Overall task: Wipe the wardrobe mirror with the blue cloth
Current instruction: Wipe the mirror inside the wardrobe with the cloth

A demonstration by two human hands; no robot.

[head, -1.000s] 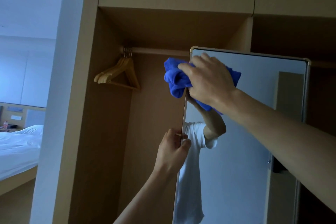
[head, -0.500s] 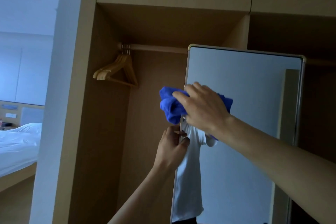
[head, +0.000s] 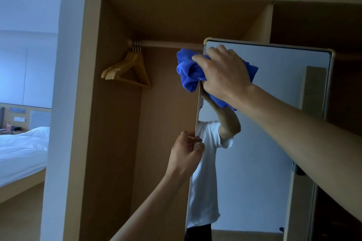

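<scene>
Where the view begins: left hand (head: 186, 150), one, pinching the mirror's (head: 260, 143) left edge at mid-height. Right hand (head: 223, 73), one, clenched on the blue cloth (head: 188, 72), pressed to the glass at the upper left corner, cloth overhanging the frame edge. Mirror surface right and below: open. Wardrobe bay behind: one rail (head: 170, 43), wooden hangers (head: 127, 69), bunched, about four. Bed (head: 21, 146), far left.

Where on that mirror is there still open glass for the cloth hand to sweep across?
Open glass lies right of the right hand and cloth, toward the mirror's right frame, and below it down the middle. The left edge is crowded: the left hand grips it.
</scene>
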